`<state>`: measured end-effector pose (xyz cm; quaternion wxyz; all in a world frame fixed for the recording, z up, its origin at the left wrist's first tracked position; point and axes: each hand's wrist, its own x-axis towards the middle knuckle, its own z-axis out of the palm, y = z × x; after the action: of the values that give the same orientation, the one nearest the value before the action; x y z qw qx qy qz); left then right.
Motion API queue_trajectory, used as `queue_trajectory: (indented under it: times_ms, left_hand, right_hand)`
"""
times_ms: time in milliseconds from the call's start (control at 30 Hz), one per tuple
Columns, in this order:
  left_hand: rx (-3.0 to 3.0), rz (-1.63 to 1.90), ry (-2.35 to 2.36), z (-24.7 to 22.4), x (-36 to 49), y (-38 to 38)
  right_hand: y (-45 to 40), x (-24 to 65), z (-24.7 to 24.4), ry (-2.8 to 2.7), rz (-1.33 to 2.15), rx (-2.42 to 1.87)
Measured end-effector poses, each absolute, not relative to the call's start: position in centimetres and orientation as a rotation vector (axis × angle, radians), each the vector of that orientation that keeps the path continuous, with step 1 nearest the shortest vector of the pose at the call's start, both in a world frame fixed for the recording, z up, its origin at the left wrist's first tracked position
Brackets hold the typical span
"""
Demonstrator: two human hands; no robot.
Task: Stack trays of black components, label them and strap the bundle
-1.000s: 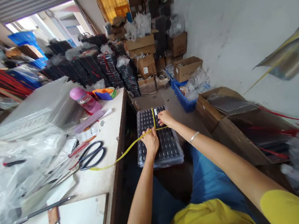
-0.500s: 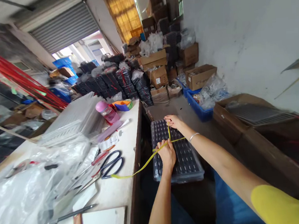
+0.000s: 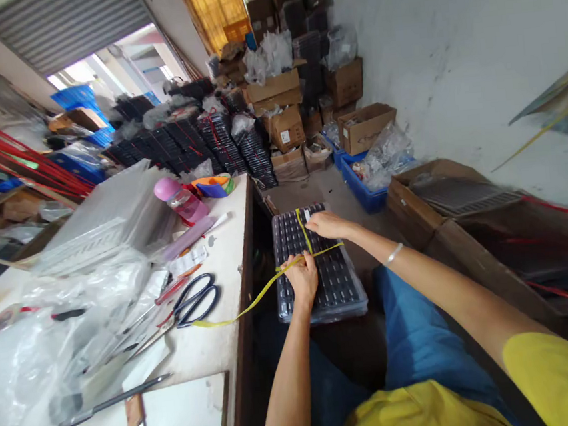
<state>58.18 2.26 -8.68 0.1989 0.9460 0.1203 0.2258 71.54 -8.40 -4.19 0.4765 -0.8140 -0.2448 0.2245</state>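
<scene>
- Pinching the strap point(image 3: 262, 295) at its crossing, the left hand point(image 3: 301, 279), just right of the table point(image 3: 225, 252), has its fingers bunched low on the trays point(image 3: 342, 291).
- These lie flat, stacked, right of the table and apart from its edge. Their long axis runs away from the person, roughly along that edge; one short end faces the knees, and the end with the white label point(image 3: 307, 215) points away.
- Farther along from the table's near end, the right hand point(image 3: 328, 224) has curled fingers beside the lengthwise strap; I cannot tell if they grip it.
- To do this well, I would hold the crossing down firmly, draw the slack evenly and leave the strap untwisted, square to the edges; hard pulling might bow the trays.
- On the table, the scissors point(image 3: 195, 294) lie by the strap's loose end; the bottle point(image 3: 182, 199) is farther up.
- Beyond the table stand black stacks point(image 3: 258, 155).
</scene>
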Motion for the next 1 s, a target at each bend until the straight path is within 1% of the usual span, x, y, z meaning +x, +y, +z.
queue_trajectory:
  times_ms: [167,267,500,567,667,867,1000]
  left_hand:
    - [2.605,0.68,0.316,-7.9,57.7,2.2]
    - [2.612,0.685,0.325,-7.8,57.7,2.0]
    - [2.692,0.656,0.428,-8.0,58.2,1.3]
    - [2.711,0.634,0.435,-8.1,58.4,1.1]
    - [2.717,0.582,0.418,-8.4,58.7,1.0]
    - [2.634,0.497,0.373,-8.2,58.7,2.3]
    - [2.59,0.495,0.307,-8.0,58.3,3.1]
  right_hand:
    - [-12.8,65.2,-4.8,-0.662,0.386,-2.056]
    - [-13.8,64.6,-4.2,-0.556,0.227,-2.035]
    - [-19.6,67.9,3.1,-0.328,-0.055,-1.879]
    - [-19.9,67.7,3.9,-0.293,-0.073,-1.837]
    - [-17.1,66.5,2.9,-0.267,-0.001,-1.793]
    - [-7.4,65.2,-2.5,-0.093,0.458,-1.781]
    - [-4.2,65.7,-4.4,0.031,0.54,-1.685]
